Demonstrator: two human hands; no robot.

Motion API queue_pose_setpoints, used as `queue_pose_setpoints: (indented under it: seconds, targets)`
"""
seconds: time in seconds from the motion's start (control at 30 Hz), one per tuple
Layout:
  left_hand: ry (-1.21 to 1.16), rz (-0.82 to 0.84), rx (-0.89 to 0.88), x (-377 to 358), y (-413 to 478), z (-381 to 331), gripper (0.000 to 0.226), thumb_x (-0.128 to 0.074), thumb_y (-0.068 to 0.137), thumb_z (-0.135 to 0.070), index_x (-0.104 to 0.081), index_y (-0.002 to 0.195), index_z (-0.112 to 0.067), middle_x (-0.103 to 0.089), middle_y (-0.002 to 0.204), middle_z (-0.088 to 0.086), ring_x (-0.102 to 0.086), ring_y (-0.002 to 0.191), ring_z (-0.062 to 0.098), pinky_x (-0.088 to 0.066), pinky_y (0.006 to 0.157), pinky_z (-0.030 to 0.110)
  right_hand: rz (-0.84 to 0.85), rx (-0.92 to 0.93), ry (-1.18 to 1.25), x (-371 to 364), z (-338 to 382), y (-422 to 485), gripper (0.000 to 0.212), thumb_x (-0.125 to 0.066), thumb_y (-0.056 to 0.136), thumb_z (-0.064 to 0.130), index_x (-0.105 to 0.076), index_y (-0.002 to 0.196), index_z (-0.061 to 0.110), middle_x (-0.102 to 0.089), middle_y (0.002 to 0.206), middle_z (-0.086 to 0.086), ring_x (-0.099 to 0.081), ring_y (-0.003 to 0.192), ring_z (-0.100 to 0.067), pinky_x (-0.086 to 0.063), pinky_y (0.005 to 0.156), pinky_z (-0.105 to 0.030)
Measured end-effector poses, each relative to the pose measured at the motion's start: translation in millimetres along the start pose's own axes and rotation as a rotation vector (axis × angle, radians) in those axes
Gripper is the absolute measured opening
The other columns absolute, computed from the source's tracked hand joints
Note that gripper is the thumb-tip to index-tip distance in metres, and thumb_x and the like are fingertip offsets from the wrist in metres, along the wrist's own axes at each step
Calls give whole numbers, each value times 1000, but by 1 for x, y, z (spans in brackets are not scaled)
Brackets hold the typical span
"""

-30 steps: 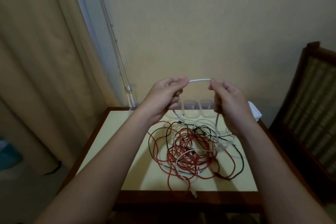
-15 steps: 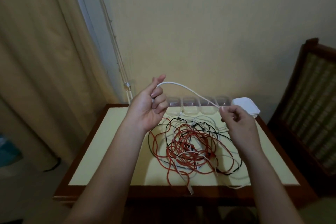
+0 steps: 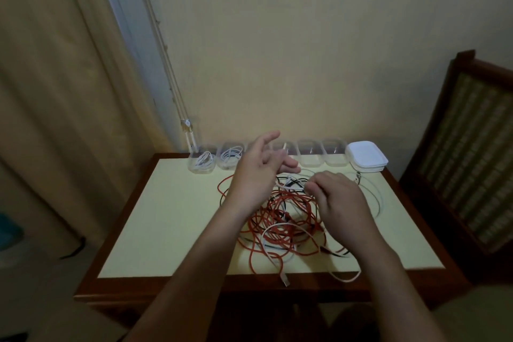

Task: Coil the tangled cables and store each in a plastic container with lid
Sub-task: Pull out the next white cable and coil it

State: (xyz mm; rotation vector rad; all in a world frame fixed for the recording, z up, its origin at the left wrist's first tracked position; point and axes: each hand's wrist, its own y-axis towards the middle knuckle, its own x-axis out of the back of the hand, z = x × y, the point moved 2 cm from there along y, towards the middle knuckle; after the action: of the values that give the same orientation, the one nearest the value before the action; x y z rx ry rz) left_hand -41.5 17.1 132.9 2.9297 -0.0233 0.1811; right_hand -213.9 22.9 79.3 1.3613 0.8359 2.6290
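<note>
- step in hand, as a judgement: freeing one white cable (image 3: 291, 186) from the tangle (image 3: 280, 219) so it can be wound. coiling of this one does not look begun.
- the right hand (image 3: 340, 200) is low over the heap, its fingertips (image 3: 312, 187) curled together and pinching the white cable at the far side of the pile.
- the left hand (image 3: 256, 175) hovers just beside it, fingers spread and loose, gripping nothing. the pinched strand runs toward the edge of its palm, and whether it touches the skin cannot be told.
- the tangle of red, black and white cords lies in the middle of the table (image 3: 166, 216), between the two forearms. one white loop sprawls out to the right, and a plug end (image 3: 286, 282) hangs over the near edge.
- a row of clear containers (image 3: 309, 157) stands along the far edge. the two leftmost hold coiled white cables (image 3: 230, 155), the two rightmost look empty, and the one behind the left hand is hidden.
- a stack of white lids (image 3: 366, 158) sits at the right end of the row, none on a container yet.
- next move, likely: the left hand would need to close on the strand beside the right hand's pinch. the pair would then draw it up out of the red loops, following it hand over hand rather than yanking.
- risk: the white cord seems to thread under several red turns, so a hard pull could tighten the knot or drag the heap toward the edge.
</note>
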Motion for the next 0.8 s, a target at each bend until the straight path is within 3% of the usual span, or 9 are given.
queue_pose_setpoints:
  seconds: [0.1,0.17,0.2,0.27,0.33,0.43,0.53,0.67,0.8]
  targets:
    - [81,59,7,-7,-5,2,36,-45,106,-15,-46,142,-21,-68,81,-2,-68,71,12,-56,78,25,-92,81,120,12,21,4,23,-50,101,30,-59,81,23,-49,73,15,-46,70,-9,-32,63,-27]
    - [59,89,54,-11,-9,4,32,-40,108,-16,-52,137,-22,-58,71,-7,-52,53,10,-46,54,21,-130,77,186,19,30,7,21,-57,102,24,-62,82,19,-58,73,11,-52,68,-10,-36,61,-26]
    - [38,97,85,-13,-10,6,31,-38,109,-17,-55,133,-24,-52,66,-8,-44,50,9,-40,49,21,-136,59,225,20,33,8,19,-61,101,24,-64,83,18,-61,74,10,-55,69,-10,-38,61,-25]
    - [-81,114,177,-14,-11,8,32,-35,109,-18,-59,130,-23,-42,57,-7,-33,47,10,-30,44,21,-149,1,301,20,36,11,15,-66,97,27,-64,84,20,-62,75,11,-57,71,-7,-37,60,-18]
    - [-353,140,290,-14,-11,8,34,-35,108,-11,-58,132,-14,-37,56,-5,-25,41,7,-20,38,20,-163,-43,313,18,35,14,13,-65,96,31,-63,87,22,-61,79,15,-55,73,-2,-34,62,-13]
    - [-722,238,413,-9,-15,1,40,-35,100,-1,-54,135,-3,-36,59,-4,-21,35,2,-11,35,16,-186,-35,305,20,29,16,22,-54,103,34,-66,91,19,-60,81,12,-54,76,-2,-35,65,-17]
    - [-829,287,435,-6,-17,-3,48,-41,89,-4,-53,136,-2,-34,63,-4,-21,34,1,-10,37,17,-179,-52,395,22,29,14,34,-47,105,33,-68,86,15,-64,75,6,-59,74,-9,-43,65,-26]
    - [-792,221,403,-7,-16,-3,39,-34,102,-4,-55,135,-2,-33,62,-3,-22,37,3,-11,38,18,-135,-123,469,19,36,14,36,-50,106,30,-60,74,18,-58,61,-2,-50,54,-12,-36,54,-26]
    - [-512,169,291,-9,-20,-3,38,-39,108,-34,-63,126,-11,-30,62,-6,-21,47,7,-17,42,21,-136,-106,365,17,40,15,35,-54,104,29,-57,72,17,-52,56,7,-46,52,-8,-29,49,-19]
